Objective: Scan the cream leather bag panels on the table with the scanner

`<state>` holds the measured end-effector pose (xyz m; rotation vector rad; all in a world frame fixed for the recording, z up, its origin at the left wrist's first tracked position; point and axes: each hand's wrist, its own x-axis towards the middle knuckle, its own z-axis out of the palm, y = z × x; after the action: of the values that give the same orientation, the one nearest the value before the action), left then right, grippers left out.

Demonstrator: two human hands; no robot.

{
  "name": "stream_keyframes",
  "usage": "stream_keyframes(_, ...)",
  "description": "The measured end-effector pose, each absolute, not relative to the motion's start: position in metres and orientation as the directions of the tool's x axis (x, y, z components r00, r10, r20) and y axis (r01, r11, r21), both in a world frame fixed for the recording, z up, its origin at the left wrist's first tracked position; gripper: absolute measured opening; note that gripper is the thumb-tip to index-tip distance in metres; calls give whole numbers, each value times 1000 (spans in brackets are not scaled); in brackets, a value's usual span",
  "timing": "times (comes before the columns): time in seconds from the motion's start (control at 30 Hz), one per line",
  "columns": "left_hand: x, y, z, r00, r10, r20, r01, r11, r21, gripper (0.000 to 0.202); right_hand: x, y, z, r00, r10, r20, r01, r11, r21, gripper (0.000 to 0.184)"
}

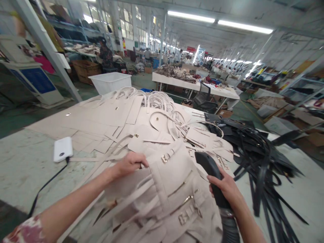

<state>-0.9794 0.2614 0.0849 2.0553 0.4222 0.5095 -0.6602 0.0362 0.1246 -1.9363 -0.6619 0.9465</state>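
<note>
A cream leather bag panel point(174, 189) with gold zips and buckles lies in front of me on a heap of cream bag pieces point(141, 128). My left hand point(130, 164) is closed on the panel's upper left edge. My right hand point(226, 189) is wrapped round the black handle of a hand tool point(211, 175) with a ribbed hose at its lower end, held over the panel's right side.
A pile of black straps point(255, 152) lies to the right on the worktable point(25, 162). A white box with a black cable point(62, 149) sits at left. A white bin point(110, 82) and other tables with people stand behind.
</note>
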Motion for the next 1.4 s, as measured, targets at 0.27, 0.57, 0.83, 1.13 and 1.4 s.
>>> stream_keyframes(0.27, -995, 256, 245, 769, 596, 230, 224, -589, 776, 22, -679, -84, 133, 812, 510, -284, 87, -587, -805, 85)
stream_keyframes(0.57, -833, 113, 102, 959, -159, -235, -81, -947, 310, 58, -721, -139, 93, 858, 386, -340, -5, -655, -756, 96)
stream_keyframes(0.83, -834, 133, 3, 993, -117, 3, -95, -792, 603, 78, -758, -168, 80, 825, 373, -424, -84, -662, -745, 101)
stream_keyframes(1.13, -888, 116, -47, 929, 367, 35, 295, -796, 528, 100, -784, -122, 62, 610, 597, -521, -31, -638, -769, 92)
stream_keyframes(1.4, -893, 120, -52, 909, 386, 159, 220, -767, 602, 96, -780, -57, 53, 551, 697, -459, 99, -600, -794, 79)
